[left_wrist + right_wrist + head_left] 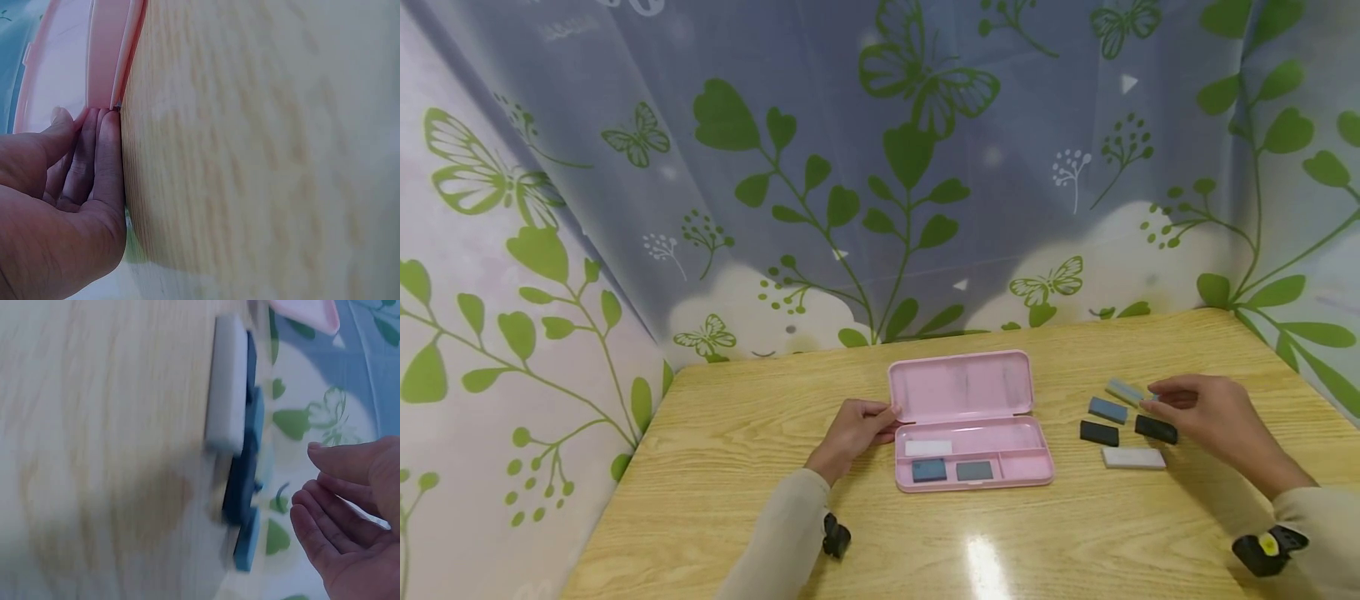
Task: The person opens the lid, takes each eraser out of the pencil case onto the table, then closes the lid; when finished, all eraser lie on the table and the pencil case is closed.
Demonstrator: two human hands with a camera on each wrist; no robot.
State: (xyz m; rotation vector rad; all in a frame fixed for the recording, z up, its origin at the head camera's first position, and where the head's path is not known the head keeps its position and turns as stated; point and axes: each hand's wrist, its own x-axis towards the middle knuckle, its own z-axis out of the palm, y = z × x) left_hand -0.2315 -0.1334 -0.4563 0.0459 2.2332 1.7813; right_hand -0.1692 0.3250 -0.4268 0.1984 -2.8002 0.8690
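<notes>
A pink pencil case (973,483) lies with its lid (962,383) raised. My left hand (853,433) grips its left end near the hinge, the thumb on the lid's edge and the fingers against the side, as the left wrist view shows. Inside are a white block (928,448), a dark blue block (929,470) and a grey block (975,472). My right hand (1213,412) hovers over a loose group of blocks, thumb and fingers apart in the right wrist view. Nearest to it are a pale grey-green block (1124,392) and a black block (1156,429); a light blue piece shows partly by the fingertips.
Beside these lie a blue block (1107,409), another black block (1099,433) and a long white block (1133,458). The wooden table (737,417) meets a patterned curtain (805,275) at the back and sides.
</notes>
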